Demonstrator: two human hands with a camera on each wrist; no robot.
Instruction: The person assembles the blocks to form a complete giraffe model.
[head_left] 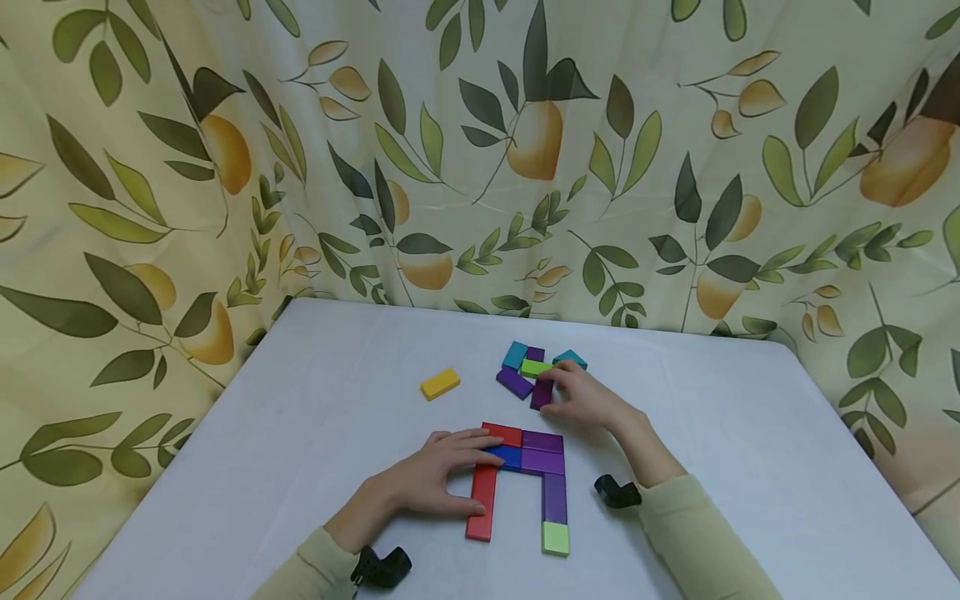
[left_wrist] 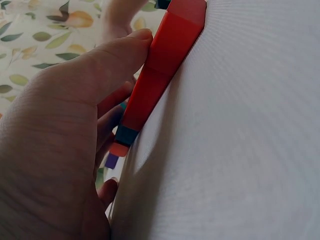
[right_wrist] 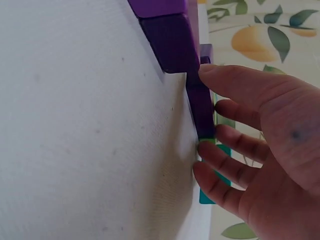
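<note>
Beige sleeves (head_left: pixel 705 533) along the frame's bottom edge. Dark purple block (head_left: pixel 540 394) below and right of frame centre, long axis running up the frame; right hand (head_left: pixel 588 398) nearer, at its right, thumb and index at the block's ends, apparently pinching. Left hand (head_left: pixel 427 475) lower left, spread, fingertips resting on red block (head_left: pixel 507 434) and blue block (head_left: pixel 512 457), thumb on red strip (head_left: pixel 486 483). Hands well apart.

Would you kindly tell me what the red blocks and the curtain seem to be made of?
Red blocks: probably painted wood, possibly plastic, with a satin finish; even colour, smooth faces.
Curtain: apparently printed cloth, mostly matte; it hangs in soft folds.
</note>
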